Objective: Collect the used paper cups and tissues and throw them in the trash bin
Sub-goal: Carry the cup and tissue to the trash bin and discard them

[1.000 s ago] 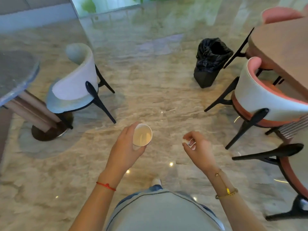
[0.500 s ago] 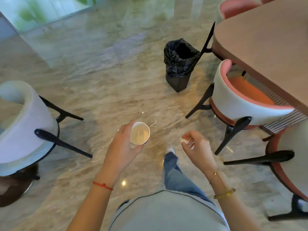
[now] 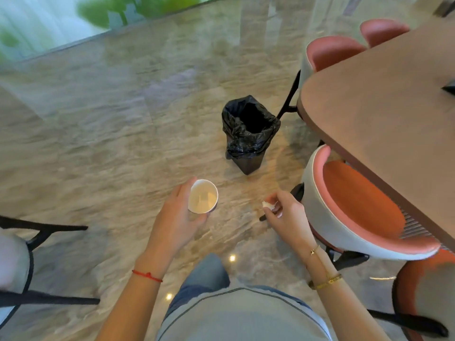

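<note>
My left hand (image 3: 176, 217) grips a white paper cup (image 3: 203, 196) from its side, the open mouth facing up and the inside looking empty. My right hand (image 3: 286, 214) is closed around a small crumpled white tissue (image 3: 267, 204), of which only a bit pokes out past the fingers. A black trash bin (image 3: 248, 134) lined with a black bag stands on the marble floor straight ahead, its mouth open. Both hands hang in the air short of the bin, the cup below and left of it, the tissue below and slightly right.
A brown table (image 3: 384, 114) fills the right side. Pink-and-white chairs (image 3: 344, 212) are tucked along it, one close to my right hand and just right of the bin. Black chair legs (image 3: 44, 228) show at the left edge. Marble floor (image 3: 110, 143) lies between me and the bin.
I have walked forward and turned, so the bin now sits nearer and more central. Both hands keep the same hold on the cup and the tissue.
</note>
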`<action>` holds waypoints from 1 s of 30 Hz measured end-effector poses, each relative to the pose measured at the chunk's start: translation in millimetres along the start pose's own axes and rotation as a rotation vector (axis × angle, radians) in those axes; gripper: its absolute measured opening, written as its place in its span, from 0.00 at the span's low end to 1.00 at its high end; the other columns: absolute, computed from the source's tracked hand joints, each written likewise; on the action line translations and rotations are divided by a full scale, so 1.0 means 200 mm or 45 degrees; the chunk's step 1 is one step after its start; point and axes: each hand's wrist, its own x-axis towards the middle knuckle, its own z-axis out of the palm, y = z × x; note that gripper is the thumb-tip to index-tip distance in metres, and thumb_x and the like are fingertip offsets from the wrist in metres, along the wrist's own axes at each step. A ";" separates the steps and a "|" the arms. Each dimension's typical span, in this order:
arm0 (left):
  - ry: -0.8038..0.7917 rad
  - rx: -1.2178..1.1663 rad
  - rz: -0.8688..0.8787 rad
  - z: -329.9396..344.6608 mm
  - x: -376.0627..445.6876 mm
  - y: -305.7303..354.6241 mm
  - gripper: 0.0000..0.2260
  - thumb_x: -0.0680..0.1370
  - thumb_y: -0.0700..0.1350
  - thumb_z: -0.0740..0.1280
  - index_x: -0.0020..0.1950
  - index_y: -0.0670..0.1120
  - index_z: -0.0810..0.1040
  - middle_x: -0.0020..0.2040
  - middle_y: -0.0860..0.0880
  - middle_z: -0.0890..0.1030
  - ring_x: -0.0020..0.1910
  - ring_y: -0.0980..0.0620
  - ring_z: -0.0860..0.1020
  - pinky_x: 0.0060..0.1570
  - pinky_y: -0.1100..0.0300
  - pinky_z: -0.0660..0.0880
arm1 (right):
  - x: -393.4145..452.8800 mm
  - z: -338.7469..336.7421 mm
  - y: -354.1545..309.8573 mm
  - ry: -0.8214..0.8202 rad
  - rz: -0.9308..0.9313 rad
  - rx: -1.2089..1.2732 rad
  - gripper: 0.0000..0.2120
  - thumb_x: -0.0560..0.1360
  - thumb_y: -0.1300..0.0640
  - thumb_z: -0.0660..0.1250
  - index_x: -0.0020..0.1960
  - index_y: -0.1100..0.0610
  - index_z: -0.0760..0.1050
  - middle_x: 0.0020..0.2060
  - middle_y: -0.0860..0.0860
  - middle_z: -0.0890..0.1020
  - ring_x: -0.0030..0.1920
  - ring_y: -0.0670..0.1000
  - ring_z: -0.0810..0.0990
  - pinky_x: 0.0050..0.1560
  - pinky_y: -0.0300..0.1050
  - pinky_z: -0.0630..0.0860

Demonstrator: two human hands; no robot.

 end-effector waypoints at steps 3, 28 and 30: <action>-0.016 -0.017 0.015 0.03 0.28 0.00 0.37 0.69 0.47 0.75 0.75 0.51 0.63 0.68 0.51 0.71 0.65 0.50 0.71 0.60 0.56 0.70 | 0.26 0.01 0.06 0.001 0.029 -0.010 0.07 0.72 0.61 0.70 0.48 0.53 0.74 0.41 0.45 0.76 0.40 0.44 0.76 0.40 0.29 0.70; -0.212 -0.010 0.185 0.35 2.99 -0.07 0.37 0.71 0.47 0.75 0.76 0.49 0.61 0.68 0.47 0.70 0.65 0.48 0.69 0.58 0.64 0.63 | 2.61 0.09 0.48 0.158 0.378 0.076 0.05 0.73 0.58 0.68 0.47 0.51 0.75 0.45 0.46 0.77 0.43 0.42 0.76 0.43 0.31 0.70; -0.236 0.032 0.168 0.43 3.14 -0.07 0.37 0.71 0.49 0.75 0.76 0.49 0.61 0.69 0.47 0.70 0.65 0.47 0.70 0.58 0.60 0.67 | 2.74 0.09 0.54 0.130 0.411 0.058 0.05 0.73 0.58 0.68 0.47 0.51 0.75 0.45 0.46 0.77 0.42 0.41 0.75 0.40 0.29 0.68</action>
